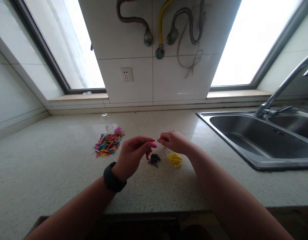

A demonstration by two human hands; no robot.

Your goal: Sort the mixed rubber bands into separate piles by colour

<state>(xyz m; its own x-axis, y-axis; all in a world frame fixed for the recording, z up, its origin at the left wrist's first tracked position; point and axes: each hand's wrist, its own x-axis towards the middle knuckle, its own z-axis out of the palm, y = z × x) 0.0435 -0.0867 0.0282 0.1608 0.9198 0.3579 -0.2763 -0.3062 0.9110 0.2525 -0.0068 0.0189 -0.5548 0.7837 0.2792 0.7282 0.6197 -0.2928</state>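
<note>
Over the counter, my left hand (135, 151) is pinched, thumb against fingers. A small pink spot shows at its fingertips; whether it is a held thing or a nail, I cannot tell. My right hand (175, 141) is close beside it, fingers curled, with something dark partly showing inside the curl. Just below the hands lie a small pile of black bands (154, 160) and a pile of yellow bands (175, 160), which look like little rubber bands. Farther left is a larger heap of mixed-colour bands (108, 144).
Behind the colourful heap stands a clear plastic cup-like container (109, 128), beside a pink piece (118, 130). To the right, a steel sink (226, 116) with a faucet (281, 80) is set into the speckled counter (69, 176). A tiled wall with hoses rises behind.
</note>
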